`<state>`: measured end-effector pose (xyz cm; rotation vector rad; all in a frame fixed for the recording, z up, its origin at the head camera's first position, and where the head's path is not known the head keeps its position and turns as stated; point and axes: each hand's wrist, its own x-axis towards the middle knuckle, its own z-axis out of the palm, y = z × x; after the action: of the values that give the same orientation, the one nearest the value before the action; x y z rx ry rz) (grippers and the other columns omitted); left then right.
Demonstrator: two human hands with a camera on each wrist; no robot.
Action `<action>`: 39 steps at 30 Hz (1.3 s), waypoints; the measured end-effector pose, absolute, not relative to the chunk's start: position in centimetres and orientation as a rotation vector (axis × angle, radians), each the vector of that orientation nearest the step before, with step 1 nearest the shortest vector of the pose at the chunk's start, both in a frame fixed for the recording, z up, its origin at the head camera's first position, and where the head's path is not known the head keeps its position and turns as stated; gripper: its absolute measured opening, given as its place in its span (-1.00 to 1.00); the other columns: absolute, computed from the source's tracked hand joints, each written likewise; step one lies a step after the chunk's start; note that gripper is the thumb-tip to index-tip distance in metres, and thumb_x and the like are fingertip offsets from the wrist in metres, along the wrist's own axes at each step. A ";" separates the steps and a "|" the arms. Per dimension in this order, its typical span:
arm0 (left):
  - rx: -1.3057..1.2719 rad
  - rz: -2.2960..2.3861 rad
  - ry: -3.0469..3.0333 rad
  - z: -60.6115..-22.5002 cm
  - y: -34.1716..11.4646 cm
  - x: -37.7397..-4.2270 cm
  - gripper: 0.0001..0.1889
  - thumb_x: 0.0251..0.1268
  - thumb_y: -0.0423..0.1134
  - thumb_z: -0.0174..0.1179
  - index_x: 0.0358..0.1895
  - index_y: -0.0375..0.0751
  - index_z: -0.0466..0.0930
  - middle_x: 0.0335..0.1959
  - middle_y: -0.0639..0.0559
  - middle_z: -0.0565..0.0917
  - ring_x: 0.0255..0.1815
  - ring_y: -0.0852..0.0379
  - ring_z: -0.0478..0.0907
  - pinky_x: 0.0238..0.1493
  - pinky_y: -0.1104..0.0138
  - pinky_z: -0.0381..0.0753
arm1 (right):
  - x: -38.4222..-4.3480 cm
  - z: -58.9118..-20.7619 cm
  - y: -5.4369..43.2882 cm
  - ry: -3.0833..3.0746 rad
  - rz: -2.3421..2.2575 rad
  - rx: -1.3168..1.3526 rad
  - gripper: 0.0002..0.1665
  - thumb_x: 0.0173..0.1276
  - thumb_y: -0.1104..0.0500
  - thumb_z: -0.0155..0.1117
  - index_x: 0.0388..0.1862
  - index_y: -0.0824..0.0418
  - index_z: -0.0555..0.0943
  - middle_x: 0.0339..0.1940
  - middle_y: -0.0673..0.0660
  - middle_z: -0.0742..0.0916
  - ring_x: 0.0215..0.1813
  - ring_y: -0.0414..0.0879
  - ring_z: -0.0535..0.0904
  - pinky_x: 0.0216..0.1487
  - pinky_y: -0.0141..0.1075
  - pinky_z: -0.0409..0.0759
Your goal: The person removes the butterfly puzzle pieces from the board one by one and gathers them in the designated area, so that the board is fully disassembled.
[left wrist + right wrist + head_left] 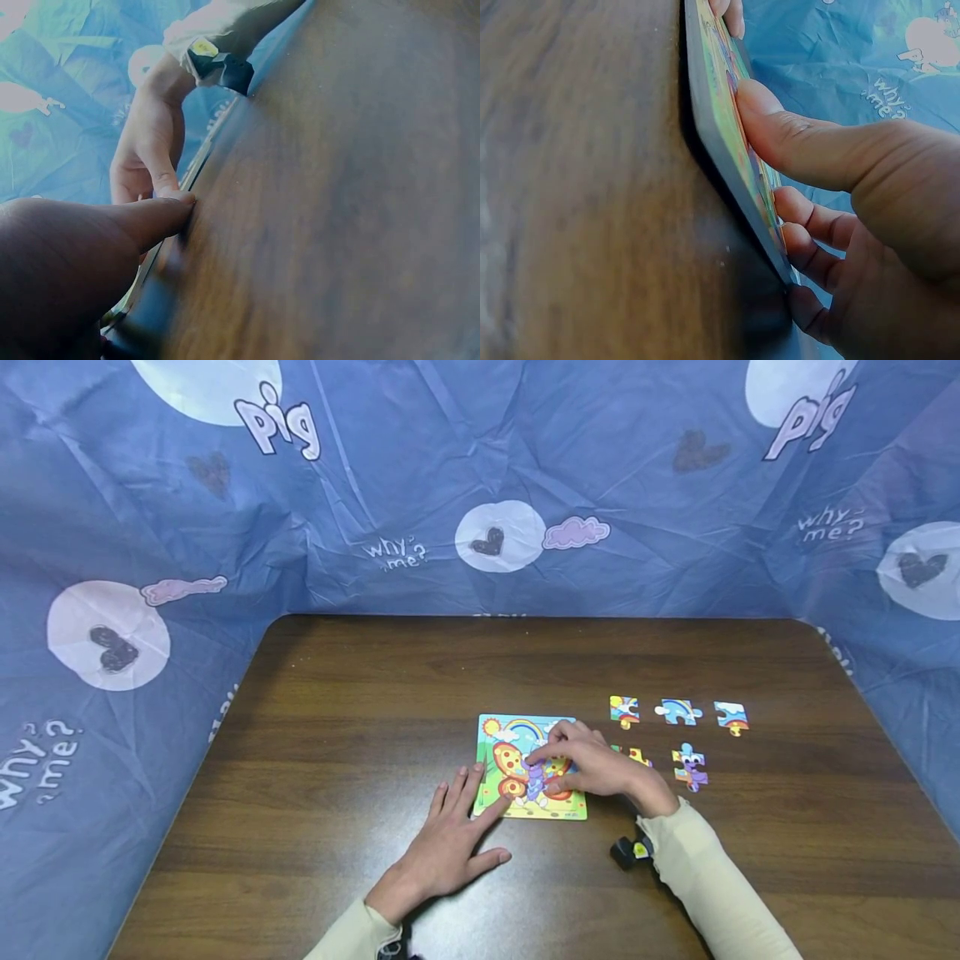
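A square butterfly puzzle board (pixel 492 802) lies on the table under both hands. My left hand (pixel 442 847) rests flat at its left side, fingers spread, with fingertips on the board's left edge. My right hand (pixel 592 762) reaches over the board from the right, its thumb and index fingertips down on the butterfly picture around the purple body. In the right wrist view the thumb (pixel 780 127) presses on the picture and the other fingers bend against the board's side. I cannot tell whether a piece is between them.
To the right of the board lie loose jigsaw pieces: a sun piece (pixel 624 710), a rainbow piece (pixel 680 712), a cloud piece (pixel 731 715) and a butterfly-face piece (pixel 690 767). Another piece (pixel 637 755) is partly hidden behind the right hand. Blue printed cloth (pixel 420 468) surrounds the wooden table (pixel 337 735).
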<state>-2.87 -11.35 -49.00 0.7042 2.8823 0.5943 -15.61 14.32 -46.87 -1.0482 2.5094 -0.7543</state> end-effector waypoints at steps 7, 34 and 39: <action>0.708 0.592 2.887 -49.0 -11.3 -2.9 -0.29 0.35 0.22 0.15 0.51 0.09 0.29 0.64 -0.37 -0.05 0.63 -0.44 -0.07 0.50 -0.36 0.05 | -15.6 -46.7 14.2 2.498 -0.741 -1.044 -0.56 0.17 0.07 0.54 0.06 -0.12 0.68 -0.04 0.01 0.56 0.05 -0.10 0.33 -0.05 -0.22 0.17; 0.718 0.605 2.880 -49.0 -11.3 -2.9 -0.29 0.36 0.23 0.13 0.52 0.11 0.27 0.65 -0.34 -0.05 0.63 -0.43 -0.08 0.49 -0.37 0.06 | -15.6 -46.9 14.7 2.507 -0.849 -1.088 -0.71 0.30 0.05 0.43 0.00 -0.11 0.70 -0.02 -0.03 0.63 0.02 -0.15 0.45 -0.05 -0.20 0.12; 0.713 0.600 2.885 -49.1 -11.4 -2.9 -0.29 0.36 0.23 0.13 0.52 0.12 0.27 0.65 -0.32 -0.06 0.64 -0.42 -0.09 0.49 -0.37 0.06 | -15.6 -46.8 14.7 2.517 -0.867 -1.087 -0.69 0.31 0.01 0.43 0.03 -0.12 0.69 -0.01 -0.05 0.62 0.00 -0.18 0.46 -0.03 -0.19 0.12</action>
<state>-2.89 -11.35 -49.07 0.7126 2.8852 0.5999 -15.58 14.69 -46.84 -1.0866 2.5166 -0.8669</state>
